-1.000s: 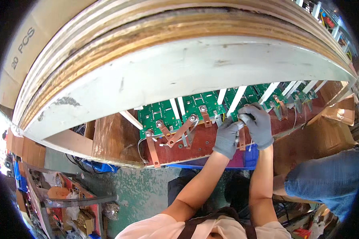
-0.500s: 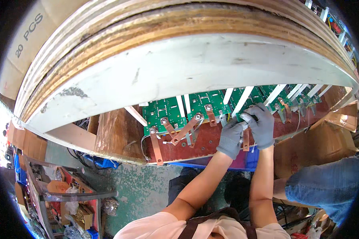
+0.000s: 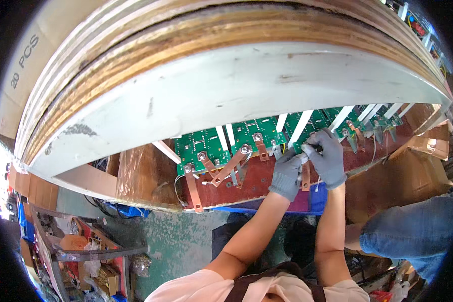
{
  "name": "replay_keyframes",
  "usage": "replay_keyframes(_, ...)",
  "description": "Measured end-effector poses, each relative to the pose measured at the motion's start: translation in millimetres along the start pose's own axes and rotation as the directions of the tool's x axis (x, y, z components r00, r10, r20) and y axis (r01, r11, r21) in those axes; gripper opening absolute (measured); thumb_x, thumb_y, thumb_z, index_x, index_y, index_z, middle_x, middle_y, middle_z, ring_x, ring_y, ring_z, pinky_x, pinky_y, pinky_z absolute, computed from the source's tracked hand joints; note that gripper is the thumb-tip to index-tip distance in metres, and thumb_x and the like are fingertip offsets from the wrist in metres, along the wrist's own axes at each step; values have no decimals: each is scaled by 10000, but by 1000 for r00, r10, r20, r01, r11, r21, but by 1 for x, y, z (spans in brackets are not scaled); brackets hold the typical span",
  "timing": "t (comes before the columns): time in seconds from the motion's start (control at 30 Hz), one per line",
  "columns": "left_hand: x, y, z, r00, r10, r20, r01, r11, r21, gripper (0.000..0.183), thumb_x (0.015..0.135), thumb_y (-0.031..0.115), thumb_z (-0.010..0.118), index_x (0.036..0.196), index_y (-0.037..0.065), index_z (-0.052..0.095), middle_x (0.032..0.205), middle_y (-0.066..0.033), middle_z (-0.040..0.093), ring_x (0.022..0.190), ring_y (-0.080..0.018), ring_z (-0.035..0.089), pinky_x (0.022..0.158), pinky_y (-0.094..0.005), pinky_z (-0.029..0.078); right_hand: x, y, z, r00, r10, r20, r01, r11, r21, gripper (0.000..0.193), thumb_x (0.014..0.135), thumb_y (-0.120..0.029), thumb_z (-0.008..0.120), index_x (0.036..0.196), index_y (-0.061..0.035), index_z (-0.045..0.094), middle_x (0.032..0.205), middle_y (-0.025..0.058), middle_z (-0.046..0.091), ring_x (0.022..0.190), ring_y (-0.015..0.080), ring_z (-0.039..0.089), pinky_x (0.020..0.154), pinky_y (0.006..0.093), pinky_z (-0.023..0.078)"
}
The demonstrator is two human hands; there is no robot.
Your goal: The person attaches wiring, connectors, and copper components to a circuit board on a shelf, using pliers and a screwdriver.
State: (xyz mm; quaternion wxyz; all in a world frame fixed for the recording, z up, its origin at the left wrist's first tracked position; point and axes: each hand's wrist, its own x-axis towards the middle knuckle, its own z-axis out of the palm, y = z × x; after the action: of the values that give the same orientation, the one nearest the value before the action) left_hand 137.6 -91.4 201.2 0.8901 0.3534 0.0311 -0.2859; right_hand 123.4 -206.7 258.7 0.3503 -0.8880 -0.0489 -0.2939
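Two gloved hands at green circuit boards [image 3: 259,132], right of middle.
A small silver tool [image 3: 307,154] is gripped by the left hand [image 3: 287,173] and right hand [image 3: 329,158].

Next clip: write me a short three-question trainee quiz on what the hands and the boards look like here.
1. True or false: both hands wear grey gloves.
2. Multiple choice: the left hand and right hand meet at A) the cardboard box, B) a green circuit board, C) the floor.
3. Fill in: the flat strips bolted across the boards are ____-coloured.

Key
1. True.
2. B: the green circuit board, under the white shelf. Whatever small part the fingers pinch is too small to tell.
3. Copper: see the copper strip on the neighbouring board.
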Motion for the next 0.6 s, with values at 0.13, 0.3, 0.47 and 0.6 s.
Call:
replay_keyframes(0.13,-1,1,0,1000,-11,-7,10,998,-69,266,796,70,594,1062,61,577,721,52,527,537,-22,444,421,-187,330,0,-6,0,999,18,36,-19,999,35,166,710,-73,664,851,-24,591,772,120,536,717,299,546,630,369,437)
replay_keyframes(0.3,3,-6,-3,1000,26,14,-25,996,-89,235,798,67,589,1032,52,581,844,-2,578,722,-70,538,614,-192,418,-2,9,-6,990,-107,90,93,984,154,142,728,-4,619,866,-29,636,770,119,556,734,289,562,631,357,453)
replay_keyframes(0.47,-2,1,6,997,74,-33,-74,997,8,96,828,126,588,906,72,592,702,58,533,579,-27,492,509,-173,384,-2,3,-5,997,-62,41,62,998,-6,92,753,-101,620,831,-55,637,781,114,571,754,309,569,658,403,452)
replay_keyframes(0.6,6,-3,-15,999,37,-1,-37,999,-6,212,821,41,558,1032,34,562,867,-6,572,747,-74,549,640,-190,426,-3,14,5,998,-51,39,53,998,-38,149,737,-186,666,747,-56,594,749,105,531,726,306,553,644,415,439)
